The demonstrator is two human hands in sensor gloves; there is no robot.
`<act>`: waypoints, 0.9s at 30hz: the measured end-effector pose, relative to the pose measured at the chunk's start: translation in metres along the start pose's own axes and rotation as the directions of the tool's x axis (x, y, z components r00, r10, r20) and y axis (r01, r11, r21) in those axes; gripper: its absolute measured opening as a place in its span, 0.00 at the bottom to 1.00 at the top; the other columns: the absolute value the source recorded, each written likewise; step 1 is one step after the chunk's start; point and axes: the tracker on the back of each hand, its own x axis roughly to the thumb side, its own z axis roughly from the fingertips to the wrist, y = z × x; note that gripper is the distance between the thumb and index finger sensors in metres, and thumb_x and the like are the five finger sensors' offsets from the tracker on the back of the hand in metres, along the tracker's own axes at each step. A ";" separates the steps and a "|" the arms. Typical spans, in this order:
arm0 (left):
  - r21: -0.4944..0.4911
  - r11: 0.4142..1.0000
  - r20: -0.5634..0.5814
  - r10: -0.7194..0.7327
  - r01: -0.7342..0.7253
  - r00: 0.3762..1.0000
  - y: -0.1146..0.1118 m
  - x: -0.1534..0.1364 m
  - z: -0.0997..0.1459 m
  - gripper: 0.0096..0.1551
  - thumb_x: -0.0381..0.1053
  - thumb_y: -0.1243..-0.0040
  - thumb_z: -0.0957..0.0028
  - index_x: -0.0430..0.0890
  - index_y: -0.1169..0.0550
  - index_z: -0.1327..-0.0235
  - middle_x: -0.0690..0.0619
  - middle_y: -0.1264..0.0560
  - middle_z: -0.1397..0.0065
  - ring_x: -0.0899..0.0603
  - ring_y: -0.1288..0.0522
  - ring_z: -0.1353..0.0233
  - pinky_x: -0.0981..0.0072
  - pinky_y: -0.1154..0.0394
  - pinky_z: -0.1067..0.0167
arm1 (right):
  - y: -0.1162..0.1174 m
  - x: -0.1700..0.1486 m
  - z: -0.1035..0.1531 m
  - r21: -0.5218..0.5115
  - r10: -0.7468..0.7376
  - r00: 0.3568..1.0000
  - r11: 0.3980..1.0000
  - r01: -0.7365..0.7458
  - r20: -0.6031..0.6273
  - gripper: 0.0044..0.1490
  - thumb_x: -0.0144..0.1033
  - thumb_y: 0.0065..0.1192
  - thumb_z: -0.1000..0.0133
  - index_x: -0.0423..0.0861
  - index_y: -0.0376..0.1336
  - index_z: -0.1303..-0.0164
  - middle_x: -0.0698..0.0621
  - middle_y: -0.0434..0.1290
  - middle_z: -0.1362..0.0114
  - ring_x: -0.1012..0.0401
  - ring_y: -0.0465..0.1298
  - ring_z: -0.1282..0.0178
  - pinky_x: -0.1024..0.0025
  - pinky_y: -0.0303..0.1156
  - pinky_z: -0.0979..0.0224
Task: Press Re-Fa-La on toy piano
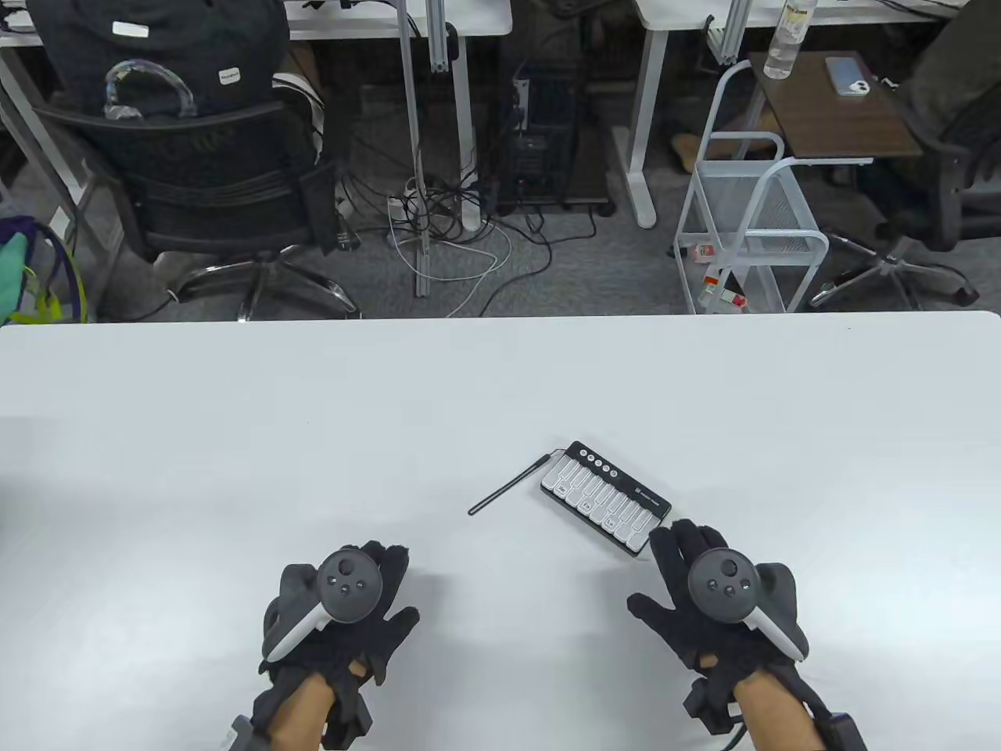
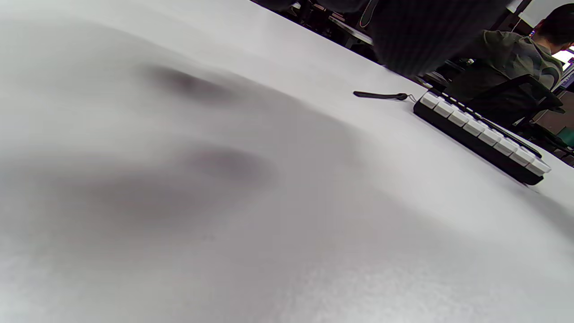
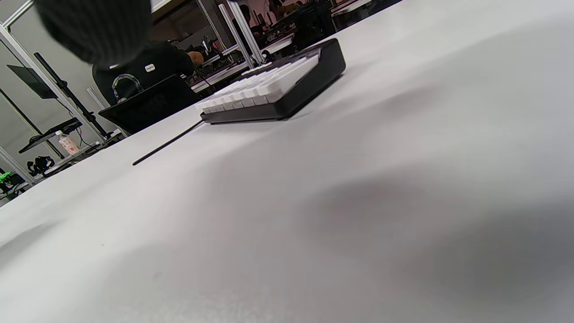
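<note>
A small black toy piano (image 1: 606,497) with white keys lies at an angle on the white table (image 1: 235,438), right of the middle. A black strap (image 1: 507,486) trails from its far left corner. The piano also shows in the left wrist view (image 2: 480,134) and in the right wrist view (image 3: 273,92). My right hand (image 1: 704,579) lies flat on the table with fingers spread, its fingertips (image 1: 687,532) just short of the piano's near right corner. My left hand (image 1: 344,602) lies flat on the table well to the left of the piano. Both hands hold nothing.
Beyond the table's far edge stand an office chair (image 1: 211,188) with a dark bag, a white wire cart (image 1: 751,235), desk legs and floor cables (image 1: 461,242).
</note>
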 end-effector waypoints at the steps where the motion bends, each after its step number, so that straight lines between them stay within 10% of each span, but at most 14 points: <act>1: 0.000 1.000 0.000 0.000 0.000 1.000 0.000 0.000 0.000 0.47 0.66 0.46 0.48 0.56 0.52 0.22 0.50 0.56 0.16 0.34 0.57 0.16 0.34 0.51 0.25 | 0.000 0.000 0.000 0.002 0.003 1.000 1.000 -0.003 0.000 0.55 0.61 0.59 0.54 0.50 0.41 0.23 0.44 0.36 0.16 0.38 0.37 0.16 0.31 0.39 0.22; 27: 0.006 1.000 0.002 0.011 -0.011 1.000 0.002 0.000 0.000 0.47 0.66 0.46 0.48 0.56 0.52 0.22 0.50 0.56 0.15 0.34 0.57 0.16 0.34 0.51 0.25 | -0.011 0.009 -0.004 -0.028 -0.008 1.000 1.000 0.008 0.009 0.56 0.61 0.59 0.54 0.50 0.40 0.23 0.44 0.36 0.16 0.38 0.36 0.16 0.31 0.38 0.22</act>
